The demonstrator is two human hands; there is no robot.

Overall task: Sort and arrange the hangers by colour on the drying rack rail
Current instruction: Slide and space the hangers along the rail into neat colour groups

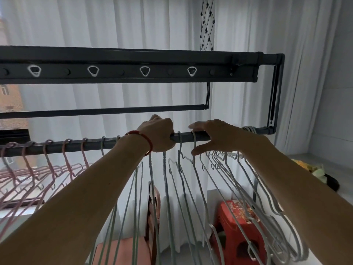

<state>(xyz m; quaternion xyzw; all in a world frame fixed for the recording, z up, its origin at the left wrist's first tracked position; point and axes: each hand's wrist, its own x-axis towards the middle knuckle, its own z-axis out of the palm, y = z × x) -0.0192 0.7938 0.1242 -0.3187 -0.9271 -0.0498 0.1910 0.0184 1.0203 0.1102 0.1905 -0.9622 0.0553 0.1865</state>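
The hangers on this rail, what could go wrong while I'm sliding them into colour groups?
1. The pale blue hangers hang crowded and overlapping, so pushing one could snag its neighbours.
2. The white hangers are bunched under the right hand; a hook may get lifted off the rail.
3. Pale blue and white look alike in this light, so they could get mixed.

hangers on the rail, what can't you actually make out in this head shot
- Head view: hooks under the left hand are covered by its grip on the rail.
- Pink hangers: cut off by the left edge.
- Pale hangers: lower ends behind the right forearm; the right hand covers some hooks.
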